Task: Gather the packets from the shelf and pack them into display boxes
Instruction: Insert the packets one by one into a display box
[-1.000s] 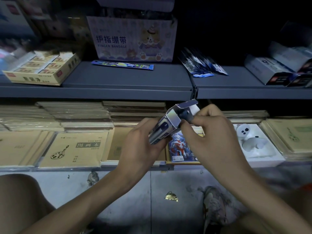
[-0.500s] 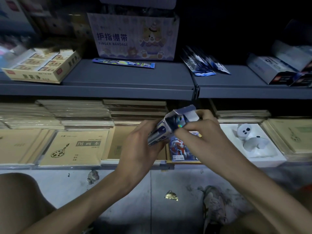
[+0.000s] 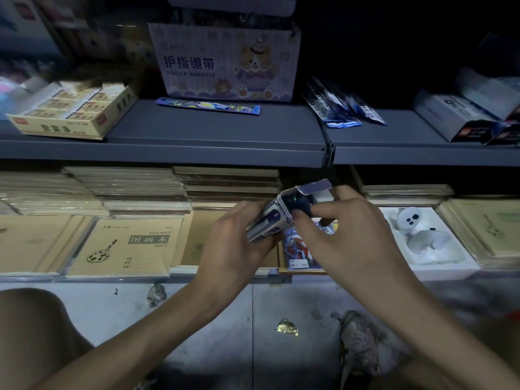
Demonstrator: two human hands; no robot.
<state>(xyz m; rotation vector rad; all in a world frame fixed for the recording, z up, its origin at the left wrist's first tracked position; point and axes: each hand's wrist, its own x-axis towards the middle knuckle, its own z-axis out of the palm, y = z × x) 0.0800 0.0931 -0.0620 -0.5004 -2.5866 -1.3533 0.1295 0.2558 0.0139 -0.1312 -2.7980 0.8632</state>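
Note:
My left hand point(image 3: 236, 243) grips a small blue-and-white display box point(image 3: 267, 220), tilted with its open end up and to the right. The box's flap point(image 3: 315, 187) stands open. My right hand point(image 3: 349, 237) pinches a dark stack of packets point(image 3: 298, 202) sitting in the box's mouth. More dark blue packets point(image 3: 340, 108) lie fanned out on the upper shelf, right of centre. A colourful card pack point(image 3: 298, 249) lies on the lower shelf, partly hidden under my hands.
The upper grey shelf point(image 3: 213, 133) carries a finger bandage carton point(image 3: 225, 63), a long blue packet point(image 3: 208, 105), a yellow eraser box point(image 3: 70, 111) and display boxes point(image 3: 450, 116) at right. Sketchbooks point(image 3: 123, 246) and a white toy tray point(image 3: 422, 235) fill the lower shelf.
The packets sit deeper in the box's mouth than before. My right hand has shifted its fingers around the open end, and the box has tipped slightly.

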